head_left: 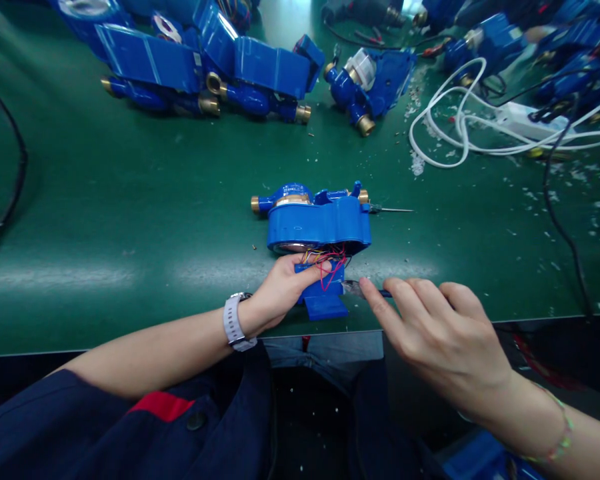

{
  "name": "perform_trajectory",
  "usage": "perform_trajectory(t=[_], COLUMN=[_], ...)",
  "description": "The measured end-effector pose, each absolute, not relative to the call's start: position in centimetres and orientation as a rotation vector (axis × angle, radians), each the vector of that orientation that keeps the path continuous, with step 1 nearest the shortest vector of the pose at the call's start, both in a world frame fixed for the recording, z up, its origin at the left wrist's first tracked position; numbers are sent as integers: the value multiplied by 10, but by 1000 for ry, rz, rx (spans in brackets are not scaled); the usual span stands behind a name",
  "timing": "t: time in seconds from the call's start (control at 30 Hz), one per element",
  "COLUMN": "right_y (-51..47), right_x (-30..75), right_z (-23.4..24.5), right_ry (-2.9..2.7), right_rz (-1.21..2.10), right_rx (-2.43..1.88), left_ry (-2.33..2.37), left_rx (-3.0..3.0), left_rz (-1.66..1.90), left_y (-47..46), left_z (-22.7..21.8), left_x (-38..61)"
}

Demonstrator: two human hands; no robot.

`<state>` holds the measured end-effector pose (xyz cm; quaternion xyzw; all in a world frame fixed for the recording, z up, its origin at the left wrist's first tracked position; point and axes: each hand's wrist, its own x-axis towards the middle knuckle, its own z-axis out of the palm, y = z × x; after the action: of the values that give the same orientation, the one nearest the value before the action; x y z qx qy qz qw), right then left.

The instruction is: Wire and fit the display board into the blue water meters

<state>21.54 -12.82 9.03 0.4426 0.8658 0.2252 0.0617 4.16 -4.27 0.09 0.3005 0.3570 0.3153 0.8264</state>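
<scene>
A blue water meter [320,223] with brass ends lies on the green bench in front of me. Red, yellow and black wires [334,257] run from its open housing to a blue plastic cover [325,307] near the bench edge. My left hand [280,283] grips that cover, thumb on top among the wires. To the right, my right hand [430,327] is closed around a hand tool [353,287] with a grey metal head and dark handle. The tool's tip meets the cover's right side; its exact kind is unclear. A thin metal shaft [397,210] sticks out beside the meter.
More blue water meters [150,60] stand along the back, one with its housing tilted open [370,80]. A white cable [430,120] coils by a power strip [530,121] at right. Black cables [555,220] hang across both sides. Whitish scraps litter the right of the green bench [130,200].
</scene>
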Motion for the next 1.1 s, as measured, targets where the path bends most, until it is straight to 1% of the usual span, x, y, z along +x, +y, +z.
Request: perform_trajectory(t=[0.13, 0.27, 0.37, 0.5, 0.53, 0.57, 0.7, 0.8, 1.1], right_y=[-125, -122, -125, -130, -131, -131, -125, -122, -123], right_x=[221, 234, 242, 246, 246, 246, 247, 246, 233], right_z=[87, 78, 71, 67, 68, 69, 73, 75, 80], right_ry=[2640, 2681, 2739, 2856, 2876, 2881, 2805, 2773, 2734], right_rz=[632, 503, 315, -46, -73, -47, 353, 539, 626], right_rx=[1365, 1466, 1586, 1688, 1693, 1693, 1627, 1550, 1390], left_ry=[757, 764, 757, 749, 755, 760, 745, 740, 734], left_rx=[637, 671, 718, 746, 745, 741, 738, 740, 731], left_rz=[673, 654, 648, 649, 649, 647, 646, 641, 627], left_y=[-43, -43, -43, -43, -43, -43, -43, -43, -42], left_z=[1, 0, -2, -3, -3, -3, -2, -1, 0], left_x=[41, 40, 40, 41, 41, 41, 40, 40, 40])
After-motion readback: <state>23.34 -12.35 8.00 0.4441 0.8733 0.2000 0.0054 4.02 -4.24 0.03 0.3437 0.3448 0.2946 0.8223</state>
